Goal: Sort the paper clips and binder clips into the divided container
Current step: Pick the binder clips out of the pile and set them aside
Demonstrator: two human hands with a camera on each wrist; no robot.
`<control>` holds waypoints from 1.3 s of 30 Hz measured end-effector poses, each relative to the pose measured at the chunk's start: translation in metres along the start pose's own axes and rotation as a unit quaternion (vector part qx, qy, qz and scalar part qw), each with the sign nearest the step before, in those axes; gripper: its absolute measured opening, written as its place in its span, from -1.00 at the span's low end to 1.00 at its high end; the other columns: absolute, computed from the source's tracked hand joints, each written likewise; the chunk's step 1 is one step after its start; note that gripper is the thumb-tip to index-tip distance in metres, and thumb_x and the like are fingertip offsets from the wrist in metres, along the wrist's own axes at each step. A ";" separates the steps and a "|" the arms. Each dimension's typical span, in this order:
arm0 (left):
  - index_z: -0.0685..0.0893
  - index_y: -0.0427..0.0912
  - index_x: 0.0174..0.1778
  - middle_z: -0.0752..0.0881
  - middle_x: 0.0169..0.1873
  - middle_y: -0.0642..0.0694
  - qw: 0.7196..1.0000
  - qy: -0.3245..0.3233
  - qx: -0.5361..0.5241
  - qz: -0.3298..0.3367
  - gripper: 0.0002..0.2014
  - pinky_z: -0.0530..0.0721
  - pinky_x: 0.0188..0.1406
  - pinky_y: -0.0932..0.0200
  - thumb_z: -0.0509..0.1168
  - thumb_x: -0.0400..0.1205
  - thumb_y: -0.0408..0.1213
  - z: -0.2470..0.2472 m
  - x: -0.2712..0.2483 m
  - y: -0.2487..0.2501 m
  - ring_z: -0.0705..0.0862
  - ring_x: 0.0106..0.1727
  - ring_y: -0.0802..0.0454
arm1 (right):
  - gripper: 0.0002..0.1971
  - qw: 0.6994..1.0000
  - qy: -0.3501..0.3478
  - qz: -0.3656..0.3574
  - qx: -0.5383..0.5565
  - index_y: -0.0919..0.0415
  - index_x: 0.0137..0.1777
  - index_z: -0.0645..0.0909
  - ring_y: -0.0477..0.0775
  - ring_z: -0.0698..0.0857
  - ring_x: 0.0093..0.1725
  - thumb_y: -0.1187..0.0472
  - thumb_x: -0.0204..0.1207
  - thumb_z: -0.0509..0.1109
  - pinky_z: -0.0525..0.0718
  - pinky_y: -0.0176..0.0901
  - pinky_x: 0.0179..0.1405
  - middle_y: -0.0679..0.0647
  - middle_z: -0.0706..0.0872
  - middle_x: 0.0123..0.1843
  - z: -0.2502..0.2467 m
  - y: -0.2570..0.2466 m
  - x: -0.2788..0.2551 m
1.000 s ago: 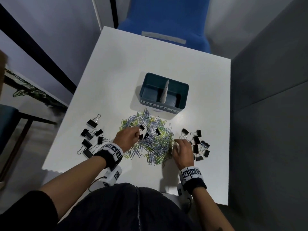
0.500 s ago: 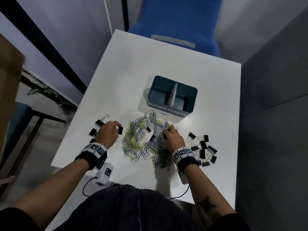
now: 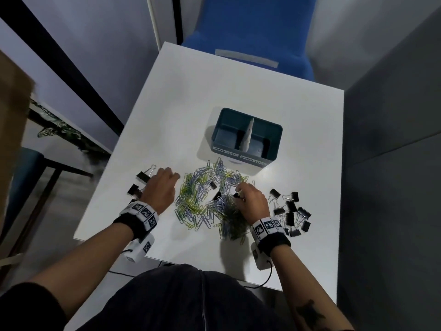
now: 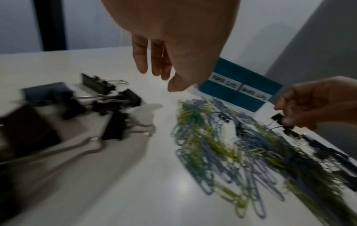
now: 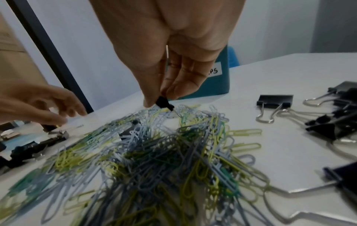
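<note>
A teal divided container (image 3: 253, 116) with two labelled halves stands behind a heap of blue, green and yellow paper clips (image 3: 198, 201). Black binder clips lie in a left group (image 3: 142, 177) and a right group (image 3: 291, 211); a couple more (image 3: 211, 185) sit within the heap. My left hand (image 3: 172, 178) hovers between the left group and the heap, fingers (image 4: 140, 61) relaxed and empty. My right hand (image 3: 238, 191) reaches into the heap's far right part and pinches a small black binder clip (image 5: 163, 102) between thumb and fingertips, just above the paper clips (image 5: 154, 152).
The white table (image 3: 238, 80) has bare surface behind and beside the container. A blue chair (image 3: 248, 27) stands past the far edge. A grey partition (image 3: 393, 139) runs along the right side. The table's near edge is close to my body.
My left hand carried a binder clip from the heap to the left group and let it go. My right hand moved from the heap's right edge into it and pinched a binder clip.
</note>
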State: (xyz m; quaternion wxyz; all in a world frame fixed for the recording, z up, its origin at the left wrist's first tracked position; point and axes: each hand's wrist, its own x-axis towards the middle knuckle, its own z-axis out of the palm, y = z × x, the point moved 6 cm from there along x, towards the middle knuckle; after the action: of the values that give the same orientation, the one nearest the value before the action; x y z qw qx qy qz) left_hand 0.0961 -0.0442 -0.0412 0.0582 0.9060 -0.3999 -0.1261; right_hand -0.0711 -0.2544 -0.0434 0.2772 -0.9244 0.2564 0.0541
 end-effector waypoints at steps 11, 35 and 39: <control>0.60 -0.24 0.26 0.61 0.15 -0.23 0.985 -0.089 0.023 0.147 -0.53 0.69 -0.17 -0.07 0.37 0.42 -0.58 0.041 0.031 0.101 0.57 0.12 -0.19 | -0.69 1.000 0.006 0.025 0.002 0.15 0.24 0.59 0.08 0.68 -0.07 0.32 0.50 0.41 0.67 -0.13 -0.13 0.08 0.63 0.19 -0.003 0.024 -0.025; 0.58 -0.15 0.23 0.58 -0.01 -0.09 0.982 -0.097 -0.070 0.144 -0.62 0.67 -0.32 0.08 0.38 0.48 -0.28 0.055 0.002 0.080 0.57 -0.05 -0.05 | -0.75 0.965 0.165 0.087 0.182 0.25 0.15 0.60 0.01 0.67 -0.05 0.45 0.50 0.31 0.71 -0.14 0.02 0.01 0.65 0.03 -0.021 0.037 -0.046; 0.61 -0.23 0.18 0.59 0.01 -0.16 0.987 -0.104 -0.068 0.102 -0.61 0.65 -0.27 0.04 0.49 0.44 -0.35 0.054 0.005 0.082 0.62 -0.05 -0.14 | -0.73 0.941 0.238 0.143 0.193 0.17 0.09 0.64 0.09 0.72 -0.06 0.40 0.42 0.34 0.70 -0.04 -0.01 0.08 0.74 0.01 -0.045 0.087 -0.061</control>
State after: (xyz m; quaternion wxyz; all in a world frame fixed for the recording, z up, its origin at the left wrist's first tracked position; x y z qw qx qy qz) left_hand 0.0262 -0.1032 -0.0768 0.0907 0.8366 -0.4841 -0.2396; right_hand -0.1694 -0.3134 -0.0331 0.3702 -0.7927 0.4501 -0.1789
